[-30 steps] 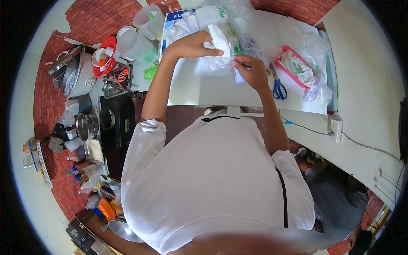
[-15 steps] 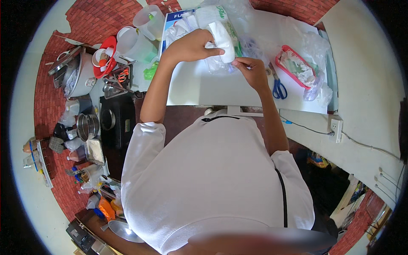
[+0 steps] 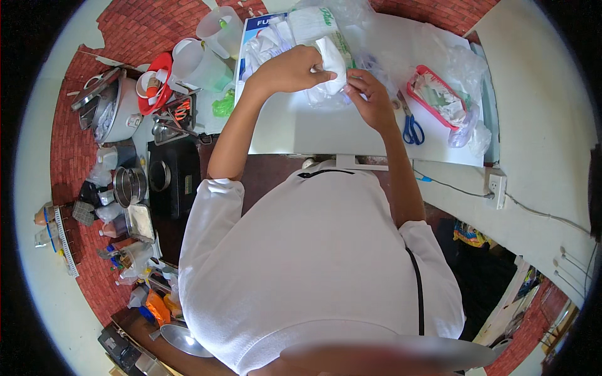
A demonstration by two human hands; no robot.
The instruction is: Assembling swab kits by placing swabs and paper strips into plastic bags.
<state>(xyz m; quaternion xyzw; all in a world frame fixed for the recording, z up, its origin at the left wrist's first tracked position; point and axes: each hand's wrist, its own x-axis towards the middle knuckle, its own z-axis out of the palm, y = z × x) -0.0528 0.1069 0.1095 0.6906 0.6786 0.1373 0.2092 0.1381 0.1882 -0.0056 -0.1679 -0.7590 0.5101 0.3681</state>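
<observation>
A white rolled bundle (image 3: 332, 62), apparently soft plastic or cloth, is held up over the far part of the white table. My left hand (image 3: 296, 70) is closed around its left side, with the thumb in front. My right hand (image 3: 371, 100) is at its lower right edge, fingers curled and thumb tip against it; the exact contact is small and partly hidden. Behind the bundle lie a white package with green print (image 3: 311, 24) and crumpled white material (image 3: 266, 49). Clear plastic (image 3: 323, 98) shows below the bundle.
Blue-handled scissors (image 3: 412, 128) and a pink basket of crumpled wrappers (image 3: 437, 97) sit right of my hands on the white table (image 3: 313, 135). Plastic containers (image 3: 195, 66), a green bag (image 3: 223, 105) and a black stove (image 3: 174, 178) stand at left.
The bundle has tilted slightly and its upper end sits lower. My right hand's fingers have risen along its edge and spread somewhat. My left hand has shifted slightly right.
</observation>
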